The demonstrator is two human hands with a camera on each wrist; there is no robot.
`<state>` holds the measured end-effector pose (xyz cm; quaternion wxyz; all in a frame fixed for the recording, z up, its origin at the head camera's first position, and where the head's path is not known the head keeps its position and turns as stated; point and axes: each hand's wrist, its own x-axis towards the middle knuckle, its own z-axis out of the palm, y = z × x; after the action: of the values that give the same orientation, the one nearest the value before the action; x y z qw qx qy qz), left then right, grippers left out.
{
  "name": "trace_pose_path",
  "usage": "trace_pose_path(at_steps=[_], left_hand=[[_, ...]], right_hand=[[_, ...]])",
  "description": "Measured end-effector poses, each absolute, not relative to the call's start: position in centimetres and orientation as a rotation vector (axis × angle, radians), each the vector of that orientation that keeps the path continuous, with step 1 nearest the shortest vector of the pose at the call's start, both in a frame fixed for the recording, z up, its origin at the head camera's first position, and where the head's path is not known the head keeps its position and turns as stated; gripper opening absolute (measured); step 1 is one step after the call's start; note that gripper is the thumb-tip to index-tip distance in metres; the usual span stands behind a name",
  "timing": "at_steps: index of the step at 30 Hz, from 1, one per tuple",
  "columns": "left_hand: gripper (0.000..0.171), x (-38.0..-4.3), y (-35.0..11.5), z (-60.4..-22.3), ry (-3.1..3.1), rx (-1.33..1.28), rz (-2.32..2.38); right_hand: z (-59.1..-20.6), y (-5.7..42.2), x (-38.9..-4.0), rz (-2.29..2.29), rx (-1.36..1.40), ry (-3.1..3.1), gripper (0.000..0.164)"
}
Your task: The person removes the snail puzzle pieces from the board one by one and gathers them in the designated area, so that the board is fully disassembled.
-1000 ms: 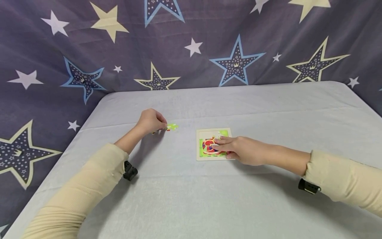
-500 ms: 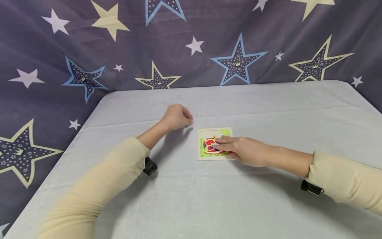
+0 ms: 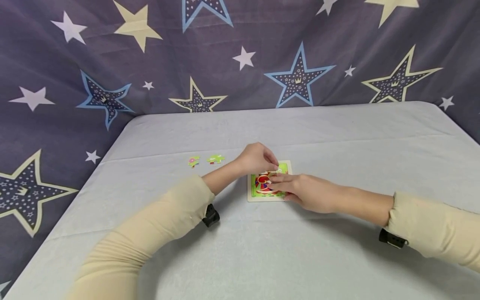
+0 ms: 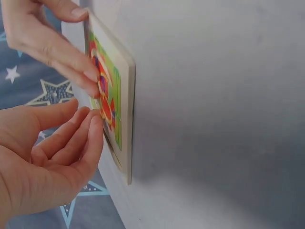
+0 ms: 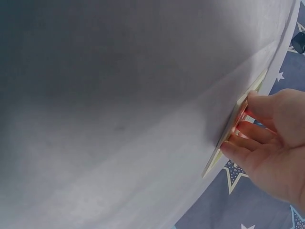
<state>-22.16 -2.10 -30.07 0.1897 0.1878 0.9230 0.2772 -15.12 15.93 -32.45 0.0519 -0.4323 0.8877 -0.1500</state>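
A square wooden jigsaw puzzle board (image 3: 253, 196) with a light frame lies flat on the table, its picture red, blue and green. My right hand (image 3: 313, 193) rests on the board's right side; fairly straight fingers press the picture, and the thumb lies at the near edge. My left hand (image 3: 256, 159) is over the far part of the board. Thumb and fingertips pinch a small green puzzle piece (image 3: 279, 170), mostly hidden by the fingers. In the left wrist view, the left hand's fingertips (image 4: 96, 116) come together close to the board's surface.
Two loose puzzle pieces, a green one (image 3: 216, 159) and a green and pink one (image 3: 193, 161), lie left of the board. A pale cloth covers the table (image 3: 300, 258). Behind it hangs a dark curtain (image 3: 240, 89) with stars.
From beside the loose pieces, my left hand has moved right to the far part of the board, uncovering the two pieces left behind. The right hand stays on the board.
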Motion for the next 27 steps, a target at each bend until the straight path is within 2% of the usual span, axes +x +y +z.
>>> trace_pose_path(at_steps=[10, 18, 27], left_hand=[[0.015, -21.91, -1.74, -30.34, 2.558, 0.478, 0.862], [0.029, -22.06, -1.56, -30.53, 2.478, 0.266, 0.994], [0.017, -21.88, -1.08, -30.51, 2.535, 0.248, 1.027]], right_hand=[[-32.24, 15.92, -15.09, -0.463, -1.308, 2.694, 0.044], [-32.27, 15.90, -14.96, -0.429, -1.292, 2.703, 0.045], [-32.43, 15.92, -14.99, -0.427, -1.282, 2.707, 0.044]])
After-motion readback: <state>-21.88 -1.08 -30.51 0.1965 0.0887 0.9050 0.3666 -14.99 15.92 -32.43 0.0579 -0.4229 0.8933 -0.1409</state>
